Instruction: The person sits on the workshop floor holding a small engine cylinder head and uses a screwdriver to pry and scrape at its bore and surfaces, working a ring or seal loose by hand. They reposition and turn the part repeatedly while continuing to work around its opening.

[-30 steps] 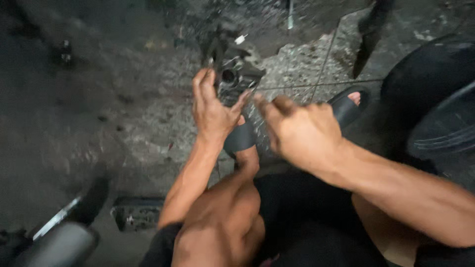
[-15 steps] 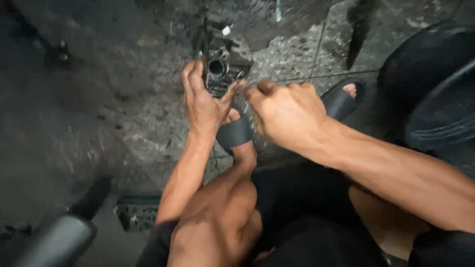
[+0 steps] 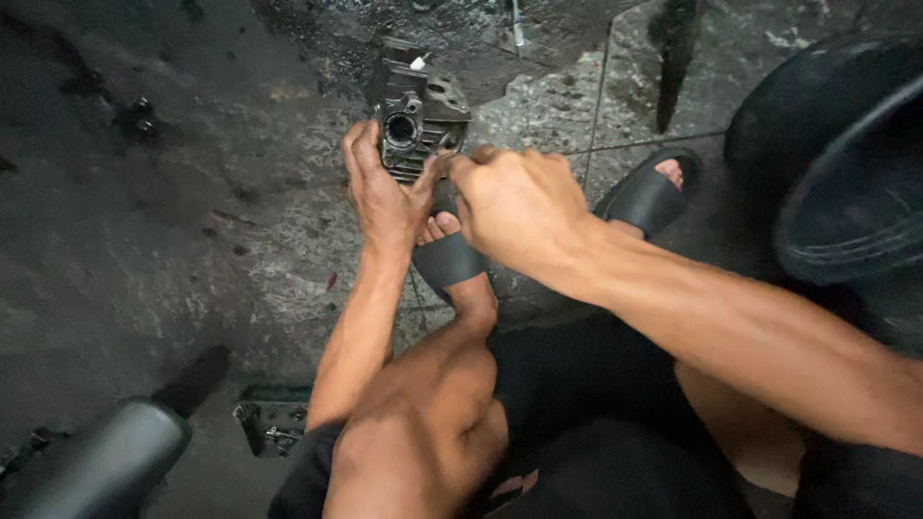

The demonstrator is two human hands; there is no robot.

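**Engine part steadied on the greasy floor**

Oil-stained stone floor (image 3: 144, 250) fills my view, dark and cracked. My left hand (image 3: 385, 197) wraps the near left side of one black metal engine part (image 3: 415, 120), which stands on the floor just beyond my toes; that grip is closed around the casting. My right hand (image 3: 519, 207) is curled tight, fingertips pinched at the part's right edge, though I cannot tell whether they hold anything small. I judge this a working step on the casting, and the next move calls for steady support. Counted: one engine part, two black sandals (image 3: 646, 197), one black tyre (image 3: 846, 163) at right.
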